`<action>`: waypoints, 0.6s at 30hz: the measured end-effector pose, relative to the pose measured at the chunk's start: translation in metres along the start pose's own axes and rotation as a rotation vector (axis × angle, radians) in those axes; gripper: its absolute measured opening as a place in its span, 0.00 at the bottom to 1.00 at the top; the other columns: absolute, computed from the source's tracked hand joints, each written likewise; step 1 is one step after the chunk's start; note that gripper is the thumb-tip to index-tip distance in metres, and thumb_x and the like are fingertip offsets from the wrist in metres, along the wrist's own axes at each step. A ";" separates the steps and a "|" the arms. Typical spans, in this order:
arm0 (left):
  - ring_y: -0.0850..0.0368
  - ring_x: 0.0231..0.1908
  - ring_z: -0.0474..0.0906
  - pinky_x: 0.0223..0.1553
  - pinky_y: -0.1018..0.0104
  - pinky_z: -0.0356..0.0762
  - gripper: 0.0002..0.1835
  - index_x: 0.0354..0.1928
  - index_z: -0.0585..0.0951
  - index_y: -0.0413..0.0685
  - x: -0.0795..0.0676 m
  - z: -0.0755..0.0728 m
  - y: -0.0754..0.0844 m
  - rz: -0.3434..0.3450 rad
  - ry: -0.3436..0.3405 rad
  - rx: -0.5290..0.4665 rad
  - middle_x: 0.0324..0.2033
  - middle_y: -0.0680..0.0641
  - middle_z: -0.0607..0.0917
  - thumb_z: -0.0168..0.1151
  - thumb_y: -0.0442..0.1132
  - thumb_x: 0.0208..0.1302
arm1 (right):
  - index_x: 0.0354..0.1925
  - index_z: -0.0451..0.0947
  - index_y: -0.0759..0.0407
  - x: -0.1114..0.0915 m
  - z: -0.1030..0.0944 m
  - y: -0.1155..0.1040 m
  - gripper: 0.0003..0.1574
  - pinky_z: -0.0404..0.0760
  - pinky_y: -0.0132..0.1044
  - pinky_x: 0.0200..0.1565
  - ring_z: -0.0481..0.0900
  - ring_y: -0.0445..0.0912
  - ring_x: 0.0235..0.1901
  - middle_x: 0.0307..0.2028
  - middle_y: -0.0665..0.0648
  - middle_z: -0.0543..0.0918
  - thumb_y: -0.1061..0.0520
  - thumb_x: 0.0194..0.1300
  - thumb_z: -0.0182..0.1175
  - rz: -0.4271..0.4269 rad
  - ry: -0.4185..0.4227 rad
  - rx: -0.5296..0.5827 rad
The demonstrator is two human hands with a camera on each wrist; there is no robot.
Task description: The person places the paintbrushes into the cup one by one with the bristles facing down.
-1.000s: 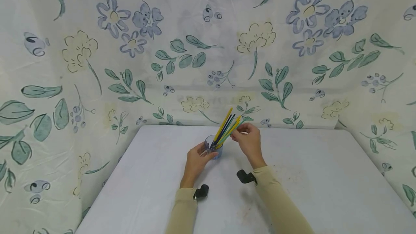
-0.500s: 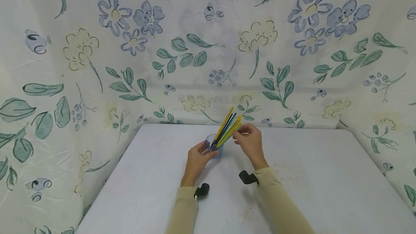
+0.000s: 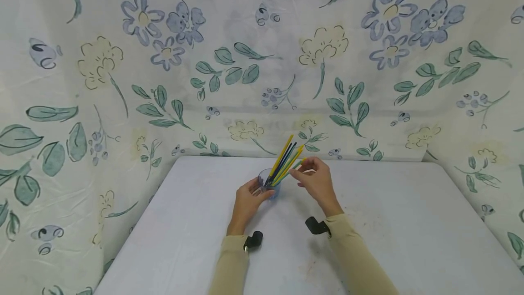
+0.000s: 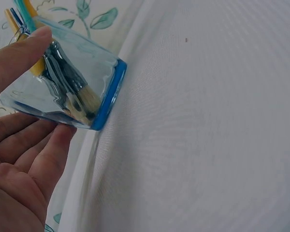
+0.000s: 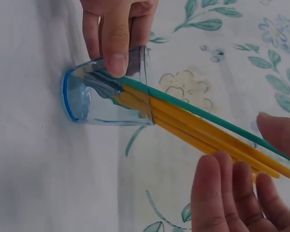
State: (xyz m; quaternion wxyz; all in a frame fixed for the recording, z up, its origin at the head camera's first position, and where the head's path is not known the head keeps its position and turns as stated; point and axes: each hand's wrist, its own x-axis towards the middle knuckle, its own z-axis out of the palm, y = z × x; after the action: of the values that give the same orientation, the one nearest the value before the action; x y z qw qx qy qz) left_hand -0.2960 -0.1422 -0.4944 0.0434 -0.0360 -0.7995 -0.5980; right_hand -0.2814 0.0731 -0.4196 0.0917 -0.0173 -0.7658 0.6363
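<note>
My left hand [image 3: 247, 204] holds a clear cup with a blue base [image 4: 111, 94], its thumb on one side and fingers on the other. Inside lean several paintbrushes [image 3: 281, 163], bristles down, with yellow, dark and green handles pointing up and right. The right hand [image 3: 317, 181] is at the upper ends of the handles. In the right wrist view its thumb lies against a green handle [image 5: 198, 108], while the loosely bent fingers [image 5: 208, 176] sit beside the yellow handles [image 5: 222, 140] with a gap to the thumb. Any contact of those fingers is unclear.
The white table [image 3: 184, 222] bears faint reddish smudges on the right. Floral fabric [image 3: 262, 58] hangs behind and at both sides. Each wrist carries a black camera, such as the right wrist camera [image 3: 317, 225].
My right hand has shifted slightly down and right, with a green handle now angled lower, toward that hand. The left hand and the cup stay where they were.
</note>
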 end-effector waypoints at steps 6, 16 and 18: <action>0.41 0.69 0.77 0.71 0.49 0.78 0.41 0.70 0.73 0.36 0.000 0.000 -0.003 0.016 0.000 0.024 0.66 0.38 0.81 0.79 0.45 0.58 | 0.55 0.76 0.59 -0.010 -0.018 0.006 0.27 0.93 0.36 0.42 0.87 0.45 0.39 0.45 0.61 0.83 0.54 0.62 0.74 0.030 -0.073 -0.048; 0.42 0.76 0.66 0.74 0.45 0.74 0.46 0.77 0.65 0.43 -0.004 -0.007 0.006 0.038 -0.008 0.118 0.76 0.41 0.69 0.71 0.56 0.65 | 0.58 0.76 0.60 -0.031 -0.066 0.009 0.22 0.88 0.24 0.44 0.86 0.48 0.43 0.50 0.63 0.84 0.51 0.73 0.64 -0.037 -0.046 -0.166; 0.41 0.77 0.64 0.75 0.43 0.73 0.42 0.77 0.64 0.43 -0.004 -0.010 0.009 0.067 0.011 0.145 0.77 0.41 0.67 0.66 0.57 0.69 | 0.58 0.76 0.62 -0.035 -0.075 0.006 0.21 0.86 0.21 0.44 0.87 0.48 0.45 0.50 0.64 0.84 0.51 0.75 0.62 -0.080 -0.032 -0.182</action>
State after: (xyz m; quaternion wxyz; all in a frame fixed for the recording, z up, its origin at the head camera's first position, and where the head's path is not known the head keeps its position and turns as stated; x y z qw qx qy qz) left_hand -0.2907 -0.1494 -0.4832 0.0703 -0.0564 -0.8387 -0.5371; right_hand -0.2352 0.1418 -0.4170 0.1029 0.0150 -0.8218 0.5602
